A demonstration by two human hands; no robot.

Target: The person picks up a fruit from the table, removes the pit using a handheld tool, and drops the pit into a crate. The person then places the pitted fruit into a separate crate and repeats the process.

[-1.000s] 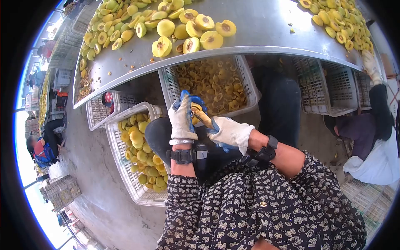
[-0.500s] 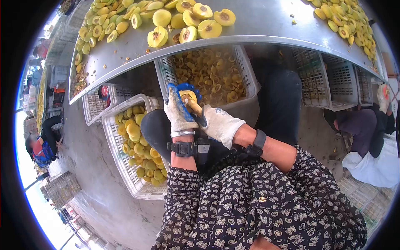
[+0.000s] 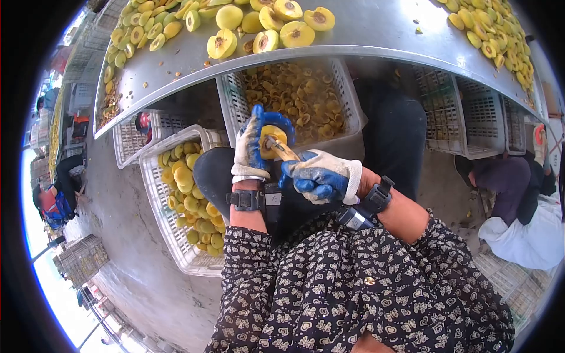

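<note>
My left hand [image 3: 252,150], in a white glove with a blue coated palm, grips a yellow peach half [image 3: 272,132] with its cut face toward me. My right hand [image 3: 325,175], gloved the same way, is closed around the wooden handle of a pitting tool [image 3: 286,153]. The tool's tip meets the middle of the peach half; its exact shape there is hidden. Both hands are above my lap, just short of a crate [image 3: 350,97] of hollowed peach scraps [image 3: 306,97] under the table edge.
On the metal table [image 3: 365,29] lie several peach halves [image 3: 297,34], with another heap [image 3: 488,35] at right. A white crate [image 3: 162,235] of peach halves [image 3: 191,194] stands by my left knee. Stacked crates [image 3: 441,112] are under the table at right. Other people sit at both sides.
My right hand has rolled over, its blue fingers now showing, and has shifted slightly right. My left hand has turned, with fingers more upright around the peach half. The view has shifted slightly.
</note>
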